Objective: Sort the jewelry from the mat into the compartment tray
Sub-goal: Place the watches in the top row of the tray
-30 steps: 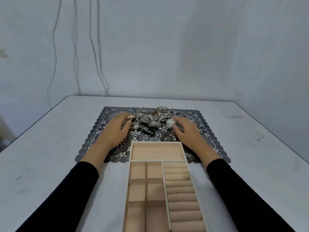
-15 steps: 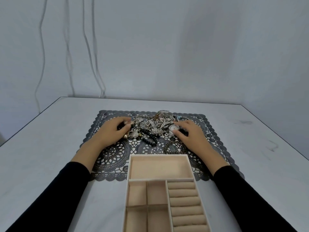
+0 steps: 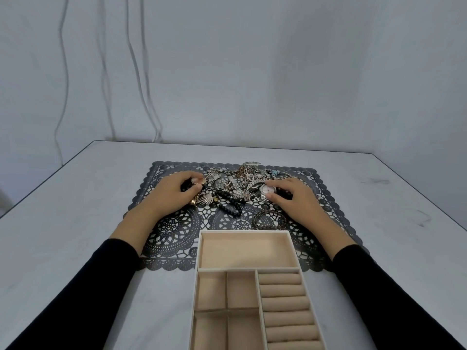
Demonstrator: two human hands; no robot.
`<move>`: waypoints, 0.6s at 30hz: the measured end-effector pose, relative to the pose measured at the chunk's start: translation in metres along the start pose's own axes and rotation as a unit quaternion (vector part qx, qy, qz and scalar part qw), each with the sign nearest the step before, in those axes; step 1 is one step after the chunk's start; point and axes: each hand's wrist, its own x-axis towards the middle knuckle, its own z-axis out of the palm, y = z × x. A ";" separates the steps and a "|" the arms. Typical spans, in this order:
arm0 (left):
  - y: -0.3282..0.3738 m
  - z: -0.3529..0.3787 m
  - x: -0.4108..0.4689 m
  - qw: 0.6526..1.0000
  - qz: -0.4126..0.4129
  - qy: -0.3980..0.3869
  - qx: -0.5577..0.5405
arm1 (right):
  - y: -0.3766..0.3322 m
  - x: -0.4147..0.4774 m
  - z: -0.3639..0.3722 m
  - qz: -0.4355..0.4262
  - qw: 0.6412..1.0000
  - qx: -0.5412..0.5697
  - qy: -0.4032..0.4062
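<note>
Now left hand (image 3: 174,195) grips jewelry (image 3: 235,183), right hand (image 3: 298,200) pinches watch (image 3: 268,189).

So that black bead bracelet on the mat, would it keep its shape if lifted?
Probably not: the black bead bracelet lies in a loose curve, so it likely droops when lifted. Its round beads could roll if pushed. It touches the jewelry pile, so it may snag neighbours.

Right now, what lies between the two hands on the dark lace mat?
Head view: a tangled silver jewelry heap and a black bead bracelet lie between the left hand and the right hand, which pinches a silver wristwatch.
</note>
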 end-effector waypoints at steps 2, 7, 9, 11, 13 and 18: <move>0.001 0.000 -0.001 1.000 0.003 0.006 -0.008 | 0.000 0.000 -0.001 0.000 1.000 0.006 -0.002; -0.001 0.000 -0.002 0.999 0.014 0.017 -0.042 | -0.005 0.000 -0.001 0.002 1.000 0.004 -0.004; -0.001 0.000 -0.002 0.998 0.020 0.017 -0.059 | -0.006 0.000 -0.002 0.014 1.000 0.023 -0.006; -0.001 0.001 -0.001 0.996 0.030 0.020 -0.075 | -0.006 0.001 -0.002 0.030 0.999 0.044 -0.007; -0.001 0.002 -0.001 0.995 0.048 0.023 -0.084 | -0.008 0.001 -0.002 0.039 0.997 0.070 -0.005; 0.002 0.002 -0.003 0.990 0.052 0.034 -0.125 | -0.010 0.001 -0.002 0.037 0.986 0.163 0.015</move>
